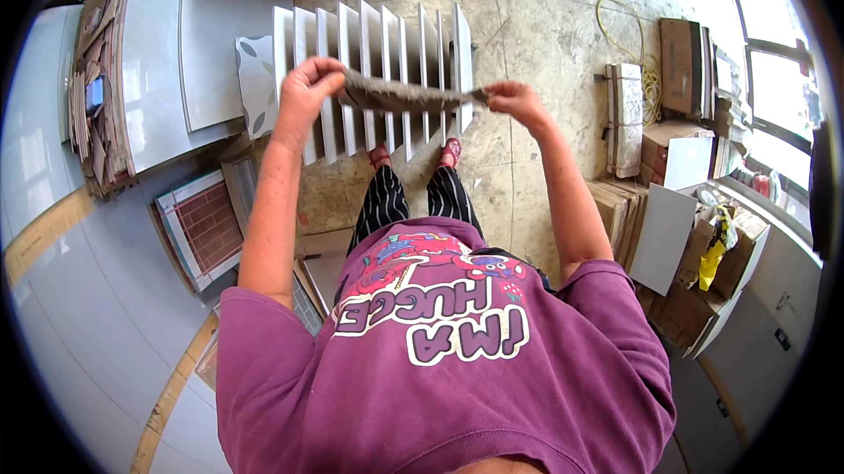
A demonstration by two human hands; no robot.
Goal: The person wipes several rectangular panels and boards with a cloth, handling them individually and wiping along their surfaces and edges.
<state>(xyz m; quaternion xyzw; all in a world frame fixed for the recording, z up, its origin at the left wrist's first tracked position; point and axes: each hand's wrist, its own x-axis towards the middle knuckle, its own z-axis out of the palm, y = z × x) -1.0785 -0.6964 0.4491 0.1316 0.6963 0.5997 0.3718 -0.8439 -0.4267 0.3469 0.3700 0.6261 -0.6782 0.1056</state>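
A grey-brown cloth (404, 96) with a frayed upper edge hangs stretched between my two hands. My left hand (309, 87) pinches its left end, and my right hand (517, 102) grips the right corner between thumb and fingers. Below the cloth stands a row of several pale tiles (306, 43), set on edge side by side with gaps between them. The cloth crosses in front of their middle; whether it touches them I cannot tell. My feet are just at the near side of the row.
To the left, large grey tiles (220, 43) and a patterned tile (255, 78) lean beside a stack of cardboard (92, 105). At right are tile boxes (622, 118), a coiled yellow hose (651, 91), a white board (662, 237) and a yellow bag (712, 258). Concrete floor (536, 12) runs between.
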